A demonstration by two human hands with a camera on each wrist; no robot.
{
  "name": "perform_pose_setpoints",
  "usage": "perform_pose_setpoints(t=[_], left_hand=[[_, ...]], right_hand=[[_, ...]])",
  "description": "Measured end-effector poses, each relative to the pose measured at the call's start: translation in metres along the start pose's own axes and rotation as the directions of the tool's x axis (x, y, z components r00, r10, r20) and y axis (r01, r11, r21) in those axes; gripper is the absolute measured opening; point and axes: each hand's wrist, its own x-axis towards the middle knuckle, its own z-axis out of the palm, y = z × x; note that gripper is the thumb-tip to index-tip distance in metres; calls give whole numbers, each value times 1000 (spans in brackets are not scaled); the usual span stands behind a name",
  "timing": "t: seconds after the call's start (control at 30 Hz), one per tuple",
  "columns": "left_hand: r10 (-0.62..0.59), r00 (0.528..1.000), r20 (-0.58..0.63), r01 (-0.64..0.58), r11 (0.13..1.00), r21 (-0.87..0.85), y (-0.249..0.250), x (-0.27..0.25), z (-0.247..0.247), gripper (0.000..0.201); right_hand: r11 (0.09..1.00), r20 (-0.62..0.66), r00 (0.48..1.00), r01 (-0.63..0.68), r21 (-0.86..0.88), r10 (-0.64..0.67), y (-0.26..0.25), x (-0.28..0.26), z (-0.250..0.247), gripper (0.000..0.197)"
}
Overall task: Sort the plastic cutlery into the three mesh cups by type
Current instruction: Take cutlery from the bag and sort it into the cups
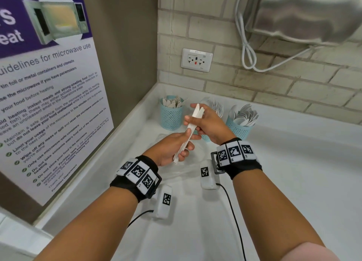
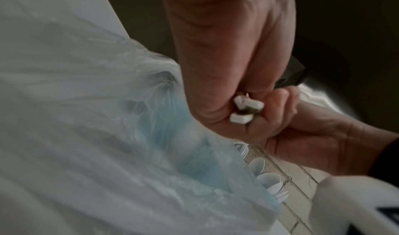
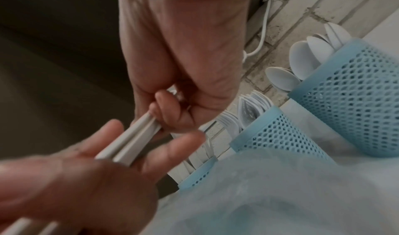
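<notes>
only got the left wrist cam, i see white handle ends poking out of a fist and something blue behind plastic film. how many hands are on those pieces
Observer: Both. In the head view the left hand grips the lower end of the white bundle, and the right hand pinches it higher up.
Operator: what type are they
Observer: Probably knives. The top ends are flat, with no tines or bowl.
Operator: where's the knife cup then
Observer: It's the left cup of the three blue mesh cups, nearest the corner wall. It holds flat, blade-like pieces and is outside your view.
</notes>
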Motion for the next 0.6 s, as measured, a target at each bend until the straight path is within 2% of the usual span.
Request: perform_pose_setpoints(t=[0.1, 0.17, 0.27, 0.33, 0.37, 0.4, 0.47, 0.53, 0.6], left_hand=[[37, 993, -116, -41, 999, -36, 6, 1, -6, 42], [72, 981, -181, -66, 997, 42, 13, 3, -9, 43], [112, 967, -227, -66, 977, 201, 27, 11, -9, 45], [149, 922, -359, -85, 978, 188, 40, 19, -13, 45], [179, 873, -453, -107, 978, 181, 46, 25, -18, 41], [223, 803, -552, -133, 971, 198, 51, 30, -23, 35], [264, 706, -657, -108, 957, 268, 59, 39, -35, 18], [207, 708, -675, -27, 963, 267, 58, 52, -47, 59], [171, 716, -676, 25, 963, 270, 56, 64, -54, 82]], right_hand=[[993, -163, 982, 80, -82, -92, -4, 10, -5, 54], [986, -163, 980, 88, -141, -111, -8, 16, -6, 51], [977, -114, 986, 99, -187, -122, -21, 27, -5, 37], [969, -199, 962, 148, -199, -188, -35, 36, -8, 34], [963, -278, 931, 187, -195, -237, -42, 41, -10, 35], [954, -362, 887, 231, -193, -288, -48, 46, -12, 37], [918, -481, 782, 322, -231, -395, -58, 55, -13, 39], [872, -522, 699, 378, -311, -489, -60, 63, -11, 37], [842, -518, 667, 383, -379, -536, -59, 74, -5, 36]])
